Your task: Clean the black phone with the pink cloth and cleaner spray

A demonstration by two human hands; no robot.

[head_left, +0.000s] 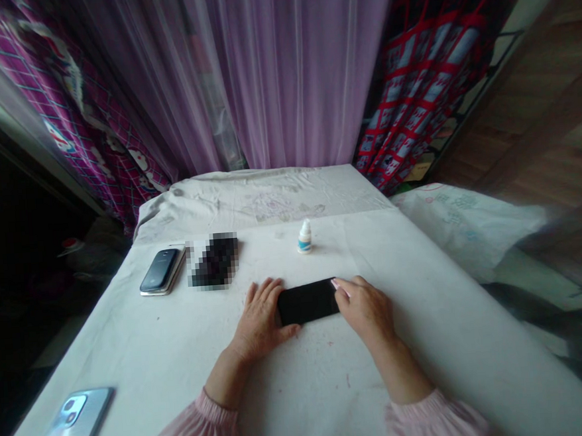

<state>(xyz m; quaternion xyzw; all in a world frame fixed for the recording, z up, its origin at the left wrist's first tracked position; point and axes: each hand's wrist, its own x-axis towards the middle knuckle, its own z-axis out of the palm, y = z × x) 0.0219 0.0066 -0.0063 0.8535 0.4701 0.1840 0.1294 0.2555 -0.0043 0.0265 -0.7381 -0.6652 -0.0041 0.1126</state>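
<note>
A black phone (307, 302) lies flat, screen up, near the middle of the white-covered table (425, 288). My left hand (259, 321) rests at its left end, fingers laid against the edge and thumb under the near side, steadying it. My right hand (364, 306) is curled at the phone's right end and pinches a small pink thing (336, 285) against the top right corner; I cannot make out what it is. Both wrists wear pink cuffs.
A small white dropper bottle with a blue label (304, 237) stands behind the phone. A dark phone (162, 271) and a blurred dark object (215, 260) lie at the back left. A silver-blue phone (72, 427) lies face down at the near left corner. Purple curtains hang behind.
</note>
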